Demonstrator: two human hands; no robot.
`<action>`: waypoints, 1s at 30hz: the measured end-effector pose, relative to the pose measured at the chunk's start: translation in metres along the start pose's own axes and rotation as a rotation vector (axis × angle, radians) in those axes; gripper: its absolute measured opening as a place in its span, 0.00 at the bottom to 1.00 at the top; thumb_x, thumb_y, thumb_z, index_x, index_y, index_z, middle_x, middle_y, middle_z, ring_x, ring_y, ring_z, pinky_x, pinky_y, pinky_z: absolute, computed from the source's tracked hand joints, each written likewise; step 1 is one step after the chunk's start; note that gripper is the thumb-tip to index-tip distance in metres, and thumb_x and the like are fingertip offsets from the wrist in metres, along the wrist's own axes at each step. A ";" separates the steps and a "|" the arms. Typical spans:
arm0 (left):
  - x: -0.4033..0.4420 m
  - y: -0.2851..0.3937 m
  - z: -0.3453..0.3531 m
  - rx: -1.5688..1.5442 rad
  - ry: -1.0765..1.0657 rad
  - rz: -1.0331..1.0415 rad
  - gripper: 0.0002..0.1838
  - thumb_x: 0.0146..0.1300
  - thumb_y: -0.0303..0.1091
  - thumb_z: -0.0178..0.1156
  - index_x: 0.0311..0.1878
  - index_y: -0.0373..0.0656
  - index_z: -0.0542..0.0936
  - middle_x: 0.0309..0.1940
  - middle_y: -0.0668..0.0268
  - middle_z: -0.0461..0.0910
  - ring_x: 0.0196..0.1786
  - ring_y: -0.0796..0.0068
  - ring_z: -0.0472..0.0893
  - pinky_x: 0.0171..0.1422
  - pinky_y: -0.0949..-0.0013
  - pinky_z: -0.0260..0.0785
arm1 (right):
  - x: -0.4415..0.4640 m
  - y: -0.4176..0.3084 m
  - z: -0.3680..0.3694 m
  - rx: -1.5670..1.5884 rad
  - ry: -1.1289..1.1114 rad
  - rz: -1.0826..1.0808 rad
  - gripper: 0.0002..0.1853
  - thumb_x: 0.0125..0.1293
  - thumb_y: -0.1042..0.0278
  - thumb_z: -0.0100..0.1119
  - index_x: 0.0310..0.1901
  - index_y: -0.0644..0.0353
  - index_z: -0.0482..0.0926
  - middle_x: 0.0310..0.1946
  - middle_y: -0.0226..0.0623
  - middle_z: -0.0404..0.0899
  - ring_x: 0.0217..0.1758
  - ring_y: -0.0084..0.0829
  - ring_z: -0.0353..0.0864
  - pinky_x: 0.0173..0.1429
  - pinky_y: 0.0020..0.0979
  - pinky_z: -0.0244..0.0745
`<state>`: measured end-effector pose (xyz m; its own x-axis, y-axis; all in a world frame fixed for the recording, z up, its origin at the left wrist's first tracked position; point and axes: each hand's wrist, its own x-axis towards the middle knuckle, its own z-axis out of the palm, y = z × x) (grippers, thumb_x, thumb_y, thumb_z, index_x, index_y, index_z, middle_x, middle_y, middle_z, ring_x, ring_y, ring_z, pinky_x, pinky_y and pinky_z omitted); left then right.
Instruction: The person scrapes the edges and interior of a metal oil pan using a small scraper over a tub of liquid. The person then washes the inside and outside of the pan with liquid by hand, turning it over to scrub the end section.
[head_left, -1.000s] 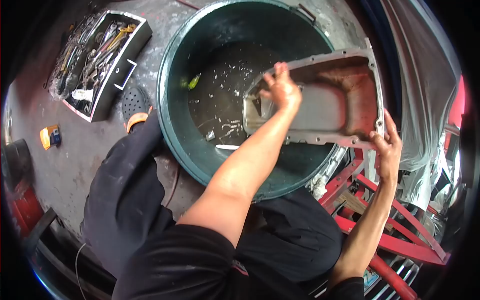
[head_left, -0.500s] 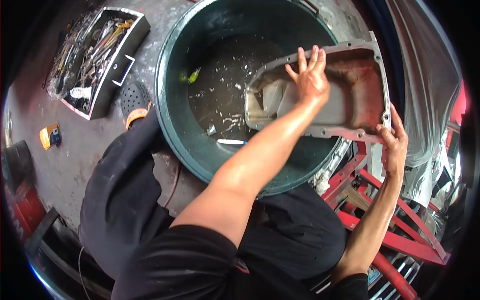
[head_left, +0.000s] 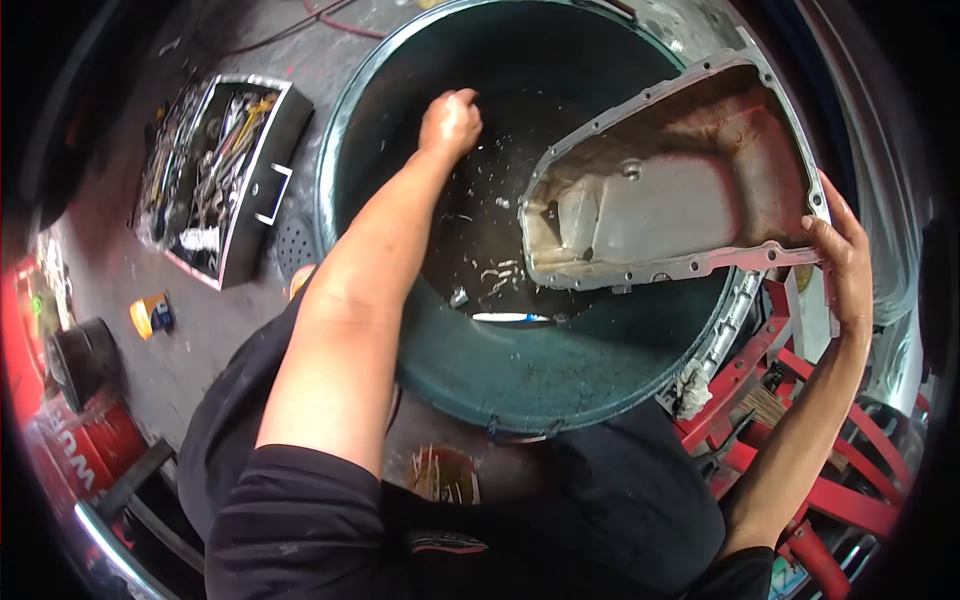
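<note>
My right hand [head_left: 840, 245] grips the right-hand rim of an engine oil pan [head_left: 680, 205], thumb over the flange. The pan is grey metal with brown stains inside and bolt holes around its edge. It is held tilted, open side up, over the right part of a large dark green tub [head_left: 480, 385]. Over the tub's left side, my left hand [head_left: 452, 125] is closed, apart from the pan. Whatever its fingers may hold is hidden. Dark liquid with pale scraps lies in the tub, along with a thin white-and-blue stick-like object [head_left: 510, 318].
A metal toolbox [head_left: 240, 190] full of tools stands on the floor at left, near a yellow-and-dark object [head_left: 152, 315]. Red metal framing [head_left: 850, 490] is at lower right. A red container [head_left: 90, 445] stands at lower left, and a red hose [head_left: 345, 22] runs behind.
My left hand has left the pan's inside and moved left over the tub, its fingers closing. The yellow-green item in the tub no longer shows. My right hand still holds the pan.
</note>
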<state>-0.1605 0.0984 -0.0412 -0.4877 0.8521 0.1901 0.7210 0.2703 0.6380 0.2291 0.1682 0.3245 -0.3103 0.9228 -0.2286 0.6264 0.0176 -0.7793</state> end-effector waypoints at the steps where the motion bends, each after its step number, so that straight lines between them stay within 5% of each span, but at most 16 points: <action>1: 0.002 -0.008 0.007 0.029 0.070 0.058 0.13 0.61 0.31 0.57 0.47 0.44 0.83 0.41 0.49 0.85 0.47 0.46 0.84 0.55 0.51 0.76 | 0.004 -0.002 0.000 0.027 -0.013 0.021 0.34 0.61 0.71 0.61 0.71 0.65 0.70 0.53 0.40 0.80 0.49 0.26 0.82 0.56 0.28 0.76; 3: -0.015 -0.026 0.022 0.175 -0.174 -0.027 0.14 0.61 0.31 0.58 0.49 0.41 0.81 0.44 0.47 0.83 0.48 0.44 0.82 0.55 0.49 0.75 | 0.013 -0.005 -0.005 0.014 -0.035 0.078 0.35 0.60 0.68 0.63 0.70 0.66 0.70 0.51 0.40 0.80 0.47 0.27 0.82 0.55 0.28 0.75; 5: -0.045 -0.011 0.037 0.016 -0.104 -0.339 0.13 0.59 0.31 0.63 0.47 0.38 0.80 0.43 0.49 0.84 0.48 0.43 0.82 0.56 0.49 0.74 | 0.028 0.012 -0.010 0.029 0.043 0.055 0.36 0.59 0.67 0.64 0.70 0.67 0.70 0.49 0.40 0.80 0.46 0.28 0.82 0.53 0.27 0.75; 8: -0.054 0.011 0.058 -0.038 0.066 -0.229 0.10 0.59 0.26 0.66 0.43 0.36 0.79 0.35 0.55 0.86 0.39 0.50 0.84 0.45 0.53 0.77 | 0.038 0.012 -0.011 0.103 -0.001 0.032 0.34 0.59 0.66 0.65 0.68 0.68 0.72 0.48 0.40 0.81 0.48 0.28 0.82 0.55 0.28 0.74; 10: -0.032 0.023 0.061 -0.682 -0.269 -0.860 0.15 0.60 0.21 0.66 0.50 0.33 0.78 0.35 0.60 0.85 0.32 0.66 0.83 0.34 0.62 0.76 | 0.043 0.017 -0.018 0.116 -0.052 0.027 0.34 0.59 0.66 0.66 0.67 0.69 0.72 0.45 0.40 0.82 0.48 0.28 0.82 0.57 0.27 0.73; 11: -0.020 0.030 0.061 -0.962 -0.175 -0.873 0.14 0.61 0.19 0.66 0.50 0.31 0.78 0.34 0.62 0.84 0.30 0.76 0.81 0.29 0.70 0.73 | 0.045 0.015 -0.017 0.107 -0.047 0.025 0.34 0.59 0.66 0.66 0.67 0.69 0.72 0.44 0.40 0.83 0.48 0.28 0.82 0.58 0.27 0.73; 13: -0.002 0.086 0.037 -1.349 -0.095 -0.737 0.14 0.60 0.24 0.70 0.48 0.35 0.80 0.34 0.64 0.84 0.31 0.78 0.80 0.33 0.71 0.72 | 0.047 0.014 -0.021 0.117 -0.061 0.032 0.33 0.59 0.67 0.67 0.66 0.70 0.73 0.43 0.40 0.84 0.48 0.28 0.82 0.58 0.27 0.73; 17: 0.014 0.178 0.017 -1.083 0.005 -0.274 0.13 0.56 0.31 0.75 0.42 0.38 0.84 0.32 0.70 0.83 0.36 0.83 0.78 0.42 0.75 0.70 | 0.047 0.012 -0.019 0.082 -0.074 0.011 0.33 0.59 0.67 0.67 0.66 0.70 0.73 0.44 0.41 0.84 0.47 0.27 0.82 0.59 0.26 0.72; 24: 0.015 0.188 0.038 -0.635 -0.066 -0.230 0.10 0.60 0.31 0.72 0.42 0.37 0.84 0.29 0.71 0.82 0.32 0.85 0.76 0.39 0.76 0.69 | 0.048 0.013 -0.018 0.096 -0.057 0.031 0.33 0.59 0.67 0.67 0.66 0.69 0.73 0.43 0.40 0.84 0.47 0.27 0.82 0.59 0.27 0.73; 26: 0.013 0.186 0.039 -0.479 -0.024 -0.077 0.10 0.62 0.34 0.69 0.42 0.39 0.83 0.32 0.58 0.82 0.37 0.63 0.81 0.45 0.62 0.73 | 0.049 0.017 -0.015 0.166 -0.062 0.019 0.33 0.59 0.68 0.67 0.66 0.69 0.73 0.42 0.39 0.84 0.46 0.26 0.83 0.59 0.27 0.74; 30: 0.014 0.185 0.035 -0.418 0.009 0.128 0.10 0.65 0.35 0.66 0.39 0.37 0.79 0.35 0.55 0.80 0.42 0.55 0.79 0.49 0.56 0.72 | 0.048 0.018 -0.015 0.117 -0.032 0.009 0.32 0.59 0.68 0.66 0.66 0.69 0.73 0.43 0.39 0.84 0.47 0.26 0.83 0.59 0.27 0.74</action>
<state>-0.0166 0.1765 0.0536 -0.4130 0.8625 0.2925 0.5154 -0.0435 0.8559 0.2365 0.2185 0.3079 -0.3286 0.9099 -0.2533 0.5426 -0.0376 -0.8391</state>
